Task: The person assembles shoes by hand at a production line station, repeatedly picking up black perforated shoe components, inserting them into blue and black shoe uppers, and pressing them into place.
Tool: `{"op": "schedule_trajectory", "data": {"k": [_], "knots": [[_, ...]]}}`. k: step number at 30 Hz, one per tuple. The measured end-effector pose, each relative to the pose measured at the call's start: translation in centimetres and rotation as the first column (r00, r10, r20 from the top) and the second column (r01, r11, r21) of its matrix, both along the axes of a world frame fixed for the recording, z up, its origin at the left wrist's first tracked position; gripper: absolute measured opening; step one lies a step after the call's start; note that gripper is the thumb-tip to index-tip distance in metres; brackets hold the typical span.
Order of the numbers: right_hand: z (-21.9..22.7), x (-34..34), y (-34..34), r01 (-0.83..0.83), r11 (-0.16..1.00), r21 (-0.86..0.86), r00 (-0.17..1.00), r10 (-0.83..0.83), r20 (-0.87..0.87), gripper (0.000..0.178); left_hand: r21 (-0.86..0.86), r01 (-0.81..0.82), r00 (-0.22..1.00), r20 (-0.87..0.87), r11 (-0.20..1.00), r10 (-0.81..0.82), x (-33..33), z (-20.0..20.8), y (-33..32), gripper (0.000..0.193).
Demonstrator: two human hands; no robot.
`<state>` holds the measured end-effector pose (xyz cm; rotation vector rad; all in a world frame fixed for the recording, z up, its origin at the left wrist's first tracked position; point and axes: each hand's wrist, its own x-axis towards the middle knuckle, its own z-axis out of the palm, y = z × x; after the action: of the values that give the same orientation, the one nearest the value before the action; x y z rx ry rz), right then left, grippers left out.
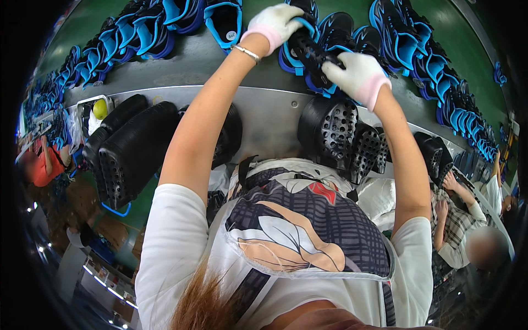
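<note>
At the far side of the bench, my left hand (273, 25), in a white glove with a pink cuff, curls its fingers round the upper part of a black shoe with blue lining (286, 56). My right hand (357, 77), gloved alike, is closed on the near end of a long black piece with holes (308, 52). That piece lies along the shoe; whether it sits inside is hard to see. Another black-and-blue shoe (224, 19) stands left of my left hand. More shoes (336, 30) stand just beyond my right hand.
Rows of similar shoes (404, 36) run along the green surface on both sides. Black blocks with perforated ends (137, 146) stick out from the metal bench edge (267, 118) towards me. A tray at left holds a yellow-green ball (99, 109). Other people (459, 220) work on both sides.
</note>
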<state>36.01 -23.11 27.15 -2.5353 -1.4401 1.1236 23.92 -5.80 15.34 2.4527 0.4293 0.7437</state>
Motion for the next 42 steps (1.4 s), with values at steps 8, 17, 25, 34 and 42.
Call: {"op": "schedule_trajectory", "data": {"k": [8,17,25,34,42], "knots": [[-2.6,-1.4,7.1,-0.042,0.998,-0.042,0.973,0.051,0.225,0.048,0.098,-0.012,0.969,-0.246,0.995,0.036,1.8,0.5,1.5,0.02],[-10.7,0.4,11.3,0.106,0.994,-0.026,0.973,-0.098,0.211,0.036,-0.203,0.094,0.891,-0.42,0.975,-0.173,-2.5,3.8,-2.1,0.028],[-12.4,-0.5,11.8,0.052,0.997,0.061,0.974,-0.064,0.219,0.033,-0.376,-0.141,0.363,-0.88,0.916,-0.306,1.3,-0.9,-3.4,0.034],[-13.6,0.9,12.8,-0.127,0.978,0.166,0.928,0.058,0.368,0.03,-0.208,-0.116,0.494,-0.86,0.971,-0.125,1.7,0.7,-4.2,0.036],[0.4,1.0,1.5,-0.184,0.855,0.485,0.972,0.231,-0.038,0.035,-0.122,-0.227,0.514,-0.858,0.966,0.013,-4.8,-0.2,-1.3,0.038]]}}
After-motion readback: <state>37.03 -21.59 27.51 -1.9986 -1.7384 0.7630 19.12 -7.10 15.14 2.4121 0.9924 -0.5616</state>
